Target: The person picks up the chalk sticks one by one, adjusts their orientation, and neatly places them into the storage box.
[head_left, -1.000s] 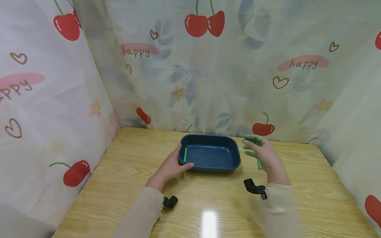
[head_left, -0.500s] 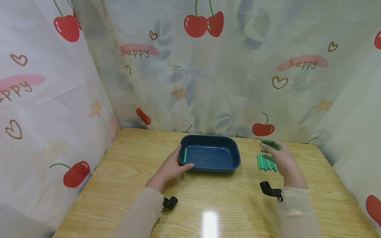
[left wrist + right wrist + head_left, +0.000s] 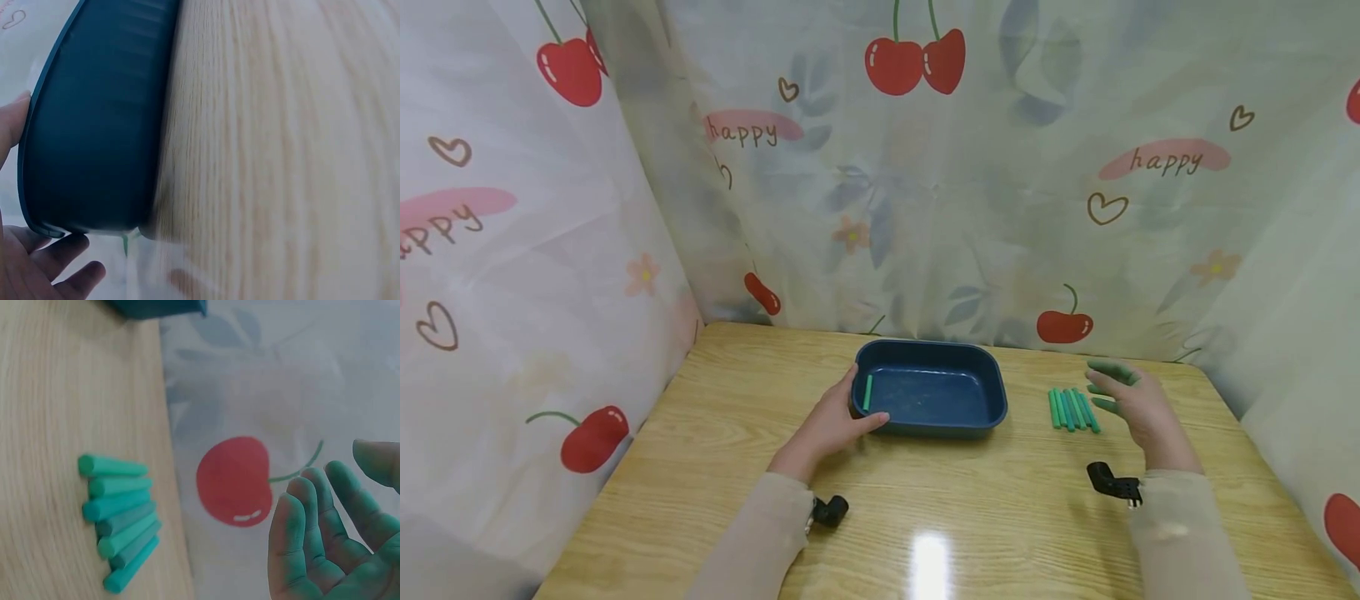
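Green stain covers the fingers and palm of the right hand, which hovers with fingers spread and relaxed, holding nothing, just to the right of a row of green sticks. The sticks lie side by side on the wooden table, touching one another, in the open ground to the right of the dark blue tray — apart from it, not against it. Their neat packing suggests they were laid down as a group rather than dropped; the stain on the skin matches their colour and probably comes from handling them (chalk or a similar soft material, though this cannot be confirmed).

The left hand grips the tray's near-left corner, thumb curled along the front wall and fingers against the left side. In my judgement the hold serves to steady the tray on the glossy surface. One green stick lies inside the tray, along its left wall.

Two small black mounts sit at the wrists — one by the left sleeve, one by the right. A cherry-print curtain encloses the table on three sides.
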The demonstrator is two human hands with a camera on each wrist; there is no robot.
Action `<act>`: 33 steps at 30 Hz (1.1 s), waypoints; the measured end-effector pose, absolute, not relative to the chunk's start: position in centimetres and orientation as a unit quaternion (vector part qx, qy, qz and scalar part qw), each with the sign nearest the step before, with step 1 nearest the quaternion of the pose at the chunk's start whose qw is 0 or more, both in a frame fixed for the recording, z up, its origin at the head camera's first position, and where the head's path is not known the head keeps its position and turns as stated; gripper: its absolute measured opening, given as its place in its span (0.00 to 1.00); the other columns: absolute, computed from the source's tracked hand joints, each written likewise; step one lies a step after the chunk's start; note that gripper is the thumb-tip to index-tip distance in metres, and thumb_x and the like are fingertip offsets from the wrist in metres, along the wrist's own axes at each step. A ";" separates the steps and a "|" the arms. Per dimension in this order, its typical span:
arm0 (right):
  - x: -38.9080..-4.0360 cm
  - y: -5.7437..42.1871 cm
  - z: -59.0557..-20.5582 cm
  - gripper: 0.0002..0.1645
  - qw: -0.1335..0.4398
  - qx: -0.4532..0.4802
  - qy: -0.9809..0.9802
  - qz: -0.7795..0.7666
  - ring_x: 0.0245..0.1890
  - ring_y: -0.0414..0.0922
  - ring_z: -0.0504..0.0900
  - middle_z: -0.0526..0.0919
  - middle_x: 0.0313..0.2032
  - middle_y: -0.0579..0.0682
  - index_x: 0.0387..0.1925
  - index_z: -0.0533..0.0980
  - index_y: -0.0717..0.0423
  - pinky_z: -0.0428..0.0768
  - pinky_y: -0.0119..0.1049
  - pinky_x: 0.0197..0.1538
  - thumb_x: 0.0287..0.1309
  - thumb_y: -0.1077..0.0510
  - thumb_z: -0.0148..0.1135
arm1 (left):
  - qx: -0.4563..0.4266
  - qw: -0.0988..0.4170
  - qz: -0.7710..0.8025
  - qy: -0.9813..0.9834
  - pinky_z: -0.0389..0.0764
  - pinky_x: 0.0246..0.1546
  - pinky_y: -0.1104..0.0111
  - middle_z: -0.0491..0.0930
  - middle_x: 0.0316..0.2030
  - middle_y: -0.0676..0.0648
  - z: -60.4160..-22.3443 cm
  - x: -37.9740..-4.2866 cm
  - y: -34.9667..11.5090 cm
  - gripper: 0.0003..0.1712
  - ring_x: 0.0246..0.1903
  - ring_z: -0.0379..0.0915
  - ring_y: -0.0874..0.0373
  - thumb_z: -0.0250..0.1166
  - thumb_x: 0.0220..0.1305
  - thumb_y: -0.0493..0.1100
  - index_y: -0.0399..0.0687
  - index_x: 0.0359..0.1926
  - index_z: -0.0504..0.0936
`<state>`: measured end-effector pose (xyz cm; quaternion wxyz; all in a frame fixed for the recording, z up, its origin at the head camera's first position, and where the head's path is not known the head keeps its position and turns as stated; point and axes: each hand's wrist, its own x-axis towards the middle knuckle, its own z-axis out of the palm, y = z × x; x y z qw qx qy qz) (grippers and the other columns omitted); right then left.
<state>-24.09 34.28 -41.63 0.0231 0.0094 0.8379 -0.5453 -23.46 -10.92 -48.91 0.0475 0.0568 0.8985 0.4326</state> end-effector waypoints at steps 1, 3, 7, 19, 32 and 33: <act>-24.2 34.4 -41.7 0.38 0.026 0.012 0.841 -0.540 0.44 0.29 0.75 0.68 0.64 0.62 0.70 0.62 0.69 0.81 0.30 0.49 0.73 0.44 0.54 | 0.058 0.046 0.432 0.899 0.58 0.71 0.48 0.51 0.77 0.44 -48.9 -23.5 -10.9 0.63 0.75 0.49 0.45 0.73 0.58 0.62 0.50 0.81 0.43; -24.4 34.7 -41.9 0.40 0.031 0.018 0.848 -0.529 0.46 0.31 0.75 0.65 0.67 0.66 0.71 0.60 0.70 0.81 0.30 0.49 0.74 0.43 0.53 | 0.057 0.046 0.432 0.899 0.58 0.71 0.48 0.52 0.77 0.44 -48.9 -23.5 -10.9 0.63 0.75 0.49 0.46 0.73 0.58 0.61 0.50 0.81 0.43; -24.8 35.3 -42.4 0.42 0.042 0.025 0.856 -0.514 0.55 0.49 0.75 0.62 0.68 0.69 0.72 0.59 0.70 0.81 0.32 0.50 0.74 0.42 0.51 | 0.059 0.041 0.431 0.900 0.58 0.71 0.47 0.52 0.77 0.43 -48.8 -23.4 -10.8 0.62 0.75 0.50 0.45 0.73 0.58 0.61 0.48 0.81 0.44; -26.3 37.0 -44.2 0.40 0.104 0.038 0.875 -0.470 0.64 0.68 0.68 0.59 0.69 0.75 0.71 0.57 0.75 0.75 0.53 0.61 0.77 0.45 0.47 | 0.061 0.040 0.431 0.900 0.58 0.70 0.47 0.53 0.77 0.42 -48.7 -23.4 -10.9 0.63 0.75 0.50 0.44 0.73 0.58 0.61 0.47 0.80 0.44; -27.3 37.5 -44.9 0.34 0.123 0.055 0.884 -0.448 0.59 0.65 0.73 0.67 0.64 0.74 0.67 0.62 0.76 0.79 0.50 0.56 0.75 0.51 0.50 | 0.055 0.044 0.429 0.900 0.58 0.70 0.46 0.53 0.77 0.43 -48.7 -23.4 -10.8 0.63 0.75 0.50 0.44 0.73 0.57 0.62 0.51 0.81 0.44; -27.4 37.5 -44.9 0.33 0.123 0.057 0.884 -0.447 0.58 0.64 0.74 0.69 0.62 0.73 0.67 0.63 0.77 0.80 0.49 0.55 0.75 0.52 0.51 | 0.055 0.045 0.429 0.900 0.58 0.70 0.46 0.53 0.77 0.43 -48.7 -23.4 -10.9 0.63 0.75 0.50 0.44 0.73 0.57 0.62 0.51 0.81 0.43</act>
